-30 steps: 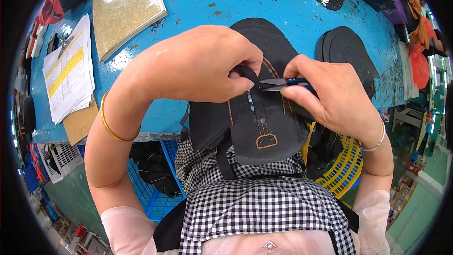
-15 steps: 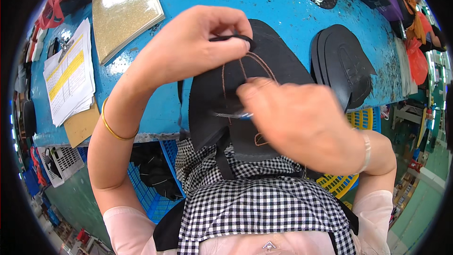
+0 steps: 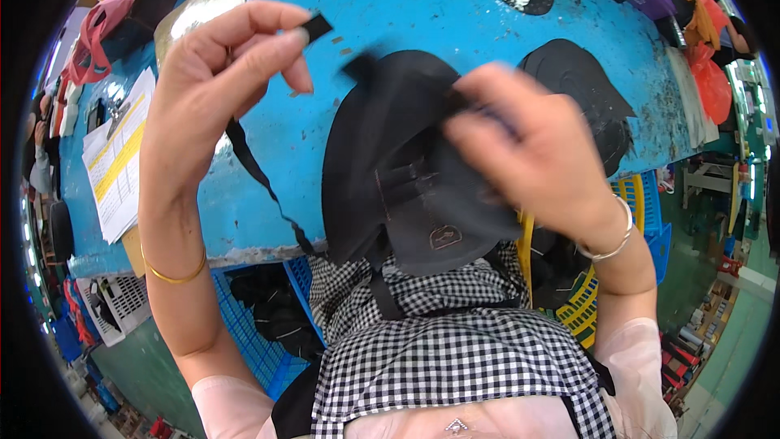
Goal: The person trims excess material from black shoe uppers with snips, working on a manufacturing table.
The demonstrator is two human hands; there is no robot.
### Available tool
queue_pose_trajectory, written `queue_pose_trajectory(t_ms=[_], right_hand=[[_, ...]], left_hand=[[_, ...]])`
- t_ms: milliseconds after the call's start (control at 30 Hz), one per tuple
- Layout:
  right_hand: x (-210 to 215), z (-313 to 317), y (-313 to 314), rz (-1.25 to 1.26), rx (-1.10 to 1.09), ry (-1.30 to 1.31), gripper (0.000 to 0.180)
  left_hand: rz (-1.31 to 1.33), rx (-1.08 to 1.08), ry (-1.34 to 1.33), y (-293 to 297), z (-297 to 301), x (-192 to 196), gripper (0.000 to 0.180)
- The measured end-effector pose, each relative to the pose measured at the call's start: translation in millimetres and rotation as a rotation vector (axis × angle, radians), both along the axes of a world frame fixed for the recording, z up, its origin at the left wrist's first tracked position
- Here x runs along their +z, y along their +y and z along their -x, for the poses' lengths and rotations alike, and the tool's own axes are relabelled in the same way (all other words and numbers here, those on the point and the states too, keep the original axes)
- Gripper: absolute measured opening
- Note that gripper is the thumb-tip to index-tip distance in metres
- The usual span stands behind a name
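Observation:
My left hand [image 3: 215, 85] is raised above the table's left part, pinching the end of a narrow black strap [image 3: 317, 28] between thumb and finger. Lower down, a length of black strap [image 3: 256, 171] dangles toward the table's front edge. In front of me a broad black flat piece [image 3: 357, 171] with brown stitching lies over the table edge and my lap, its upper part blurred. My right hand [image 3: 528, 146], smeared by motion, is closed at the piece's right side; something dark shows in its fingers, but its kind is unclear.
Stacked black cut pieces [image 3: 577, 97] lie on the blue table [image 3: 390, 0] at right. Papers [image 3: 118, 179] and a gold-covered pad [image 3: 195, 12] are at left. A blue basket [image 3: 264, 354] and a yellow basket [image 3: 581, 309] stand below the edge.
My left hand has moved left, away from the black piece, with the strap end. My right hand has moved up and right; the snips seen in it are no longer distinguishable. The black piece has shifted.

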State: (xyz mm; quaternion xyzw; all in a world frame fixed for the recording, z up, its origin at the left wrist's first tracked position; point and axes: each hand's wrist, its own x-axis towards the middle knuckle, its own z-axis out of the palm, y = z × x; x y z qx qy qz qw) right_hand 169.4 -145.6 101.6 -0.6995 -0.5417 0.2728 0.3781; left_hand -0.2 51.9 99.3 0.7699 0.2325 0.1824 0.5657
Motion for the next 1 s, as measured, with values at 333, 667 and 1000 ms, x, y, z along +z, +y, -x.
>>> queue_pose_trajectory(t_ms=[333,667,1000], right_hand=[[-56,-134,-162,-0.277,-0.805,0.641,0.029],[-31,-112,-136,-0.289,-0.706,0.457,0.024],[-22,-30,-35,-0.054,0.402,-0.372,0.017]], left_hand=[[0.116,-0.363,0.175,-16,-29,3,0.009],[-0.204,-0.784,0.403,-37,-56,-22,0.012],[-0.615,-0.652,0.303,-45,-50,-21,0.018]])
